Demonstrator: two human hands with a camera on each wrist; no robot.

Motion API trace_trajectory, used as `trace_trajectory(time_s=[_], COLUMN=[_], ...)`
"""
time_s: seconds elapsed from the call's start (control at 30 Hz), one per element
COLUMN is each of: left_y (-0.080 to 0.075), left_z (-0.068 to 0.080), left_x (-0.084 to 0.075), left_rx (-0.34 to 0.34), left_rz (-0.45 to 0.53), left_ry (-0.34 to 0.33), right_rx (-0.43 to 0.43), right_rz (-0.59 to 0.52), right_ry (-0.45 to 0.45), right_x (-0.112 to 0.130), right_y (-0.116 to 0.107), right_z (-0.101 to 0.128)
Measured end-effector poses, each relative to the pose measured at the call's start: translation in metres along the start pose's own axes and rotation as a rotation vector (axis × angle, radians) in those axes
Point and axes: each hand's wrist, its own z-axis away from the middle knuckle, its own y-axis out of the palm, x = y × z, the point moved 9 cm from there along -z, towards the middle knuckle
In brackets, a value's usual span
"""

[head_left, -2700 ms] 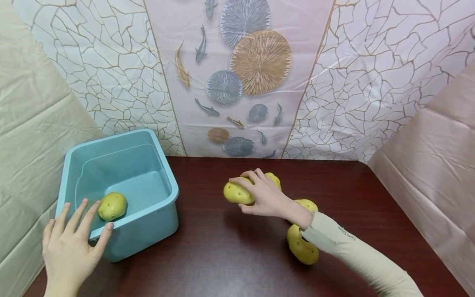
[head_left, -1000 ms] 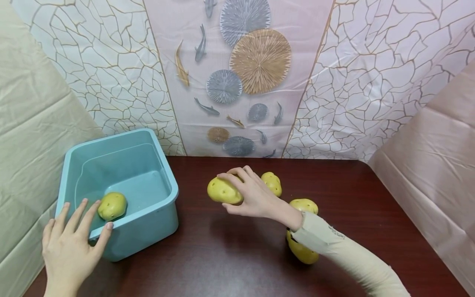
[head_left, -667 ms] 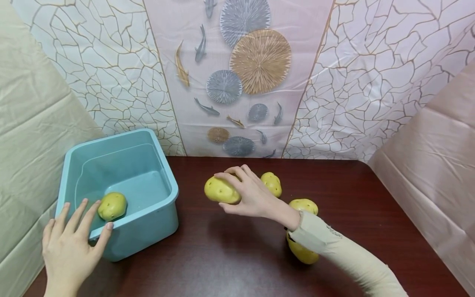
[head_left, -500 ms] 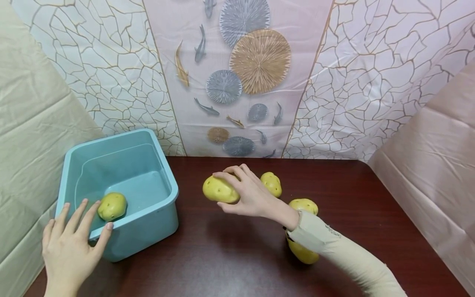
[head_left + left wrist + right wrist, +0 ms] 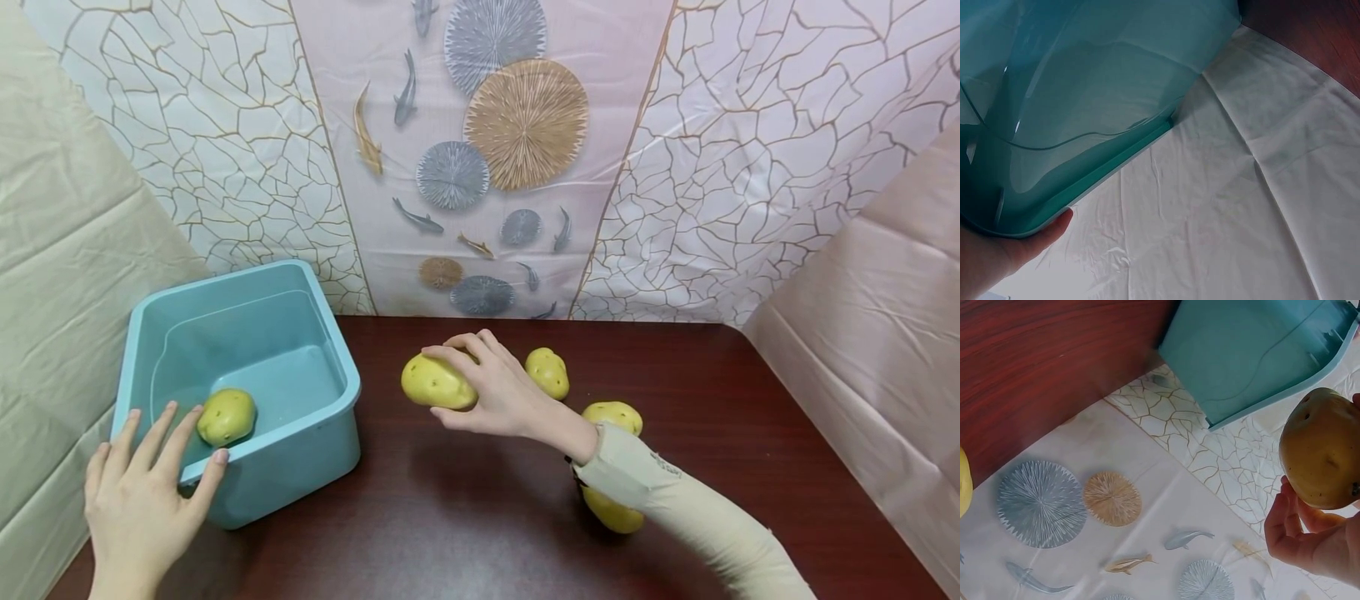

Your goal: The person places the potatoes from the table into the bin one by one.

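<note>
Shifted left since earlier frames, right hand (image 5: 501, 392), fingers clamped over potato (image 5: 437, 382) held long axis crosswise above mid-bench (image 5: 465, 517), tub (image 5: 315, 317) at left edge lying leftward; left hand (image 5: 138, 500) flat, fingers apart on tub rim; sleeve half-hides near potato (image 5: 611, 512).

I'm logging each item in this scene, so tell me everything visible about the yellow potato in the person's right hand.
The yellow potato is oval, smooth-skinned and dotted with small dark eyes; it may be artificial, though that is hard to tell. The right hand grips it from above, fingers curled over its top, lifted above the dark red wooden table. It sits between the light blue plastic tub and the loose potatoes, touching only the hand.
</note>
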Motion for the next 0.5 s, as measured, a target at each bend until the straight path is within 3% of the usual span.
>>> trace_trajectory(time_s=[0.5], left_y=[-0.0004], left_z=[0.0], left_x=[-0.0003], left_rx=[0.0], left_rz=[0.002], left_ry=[-0.003], right_rx=[-0.016], right_rz=[-0.036], right_ry=[-0.009], right_x=[0.0073], right_y=[0.0021], right_z=[-0.0056])
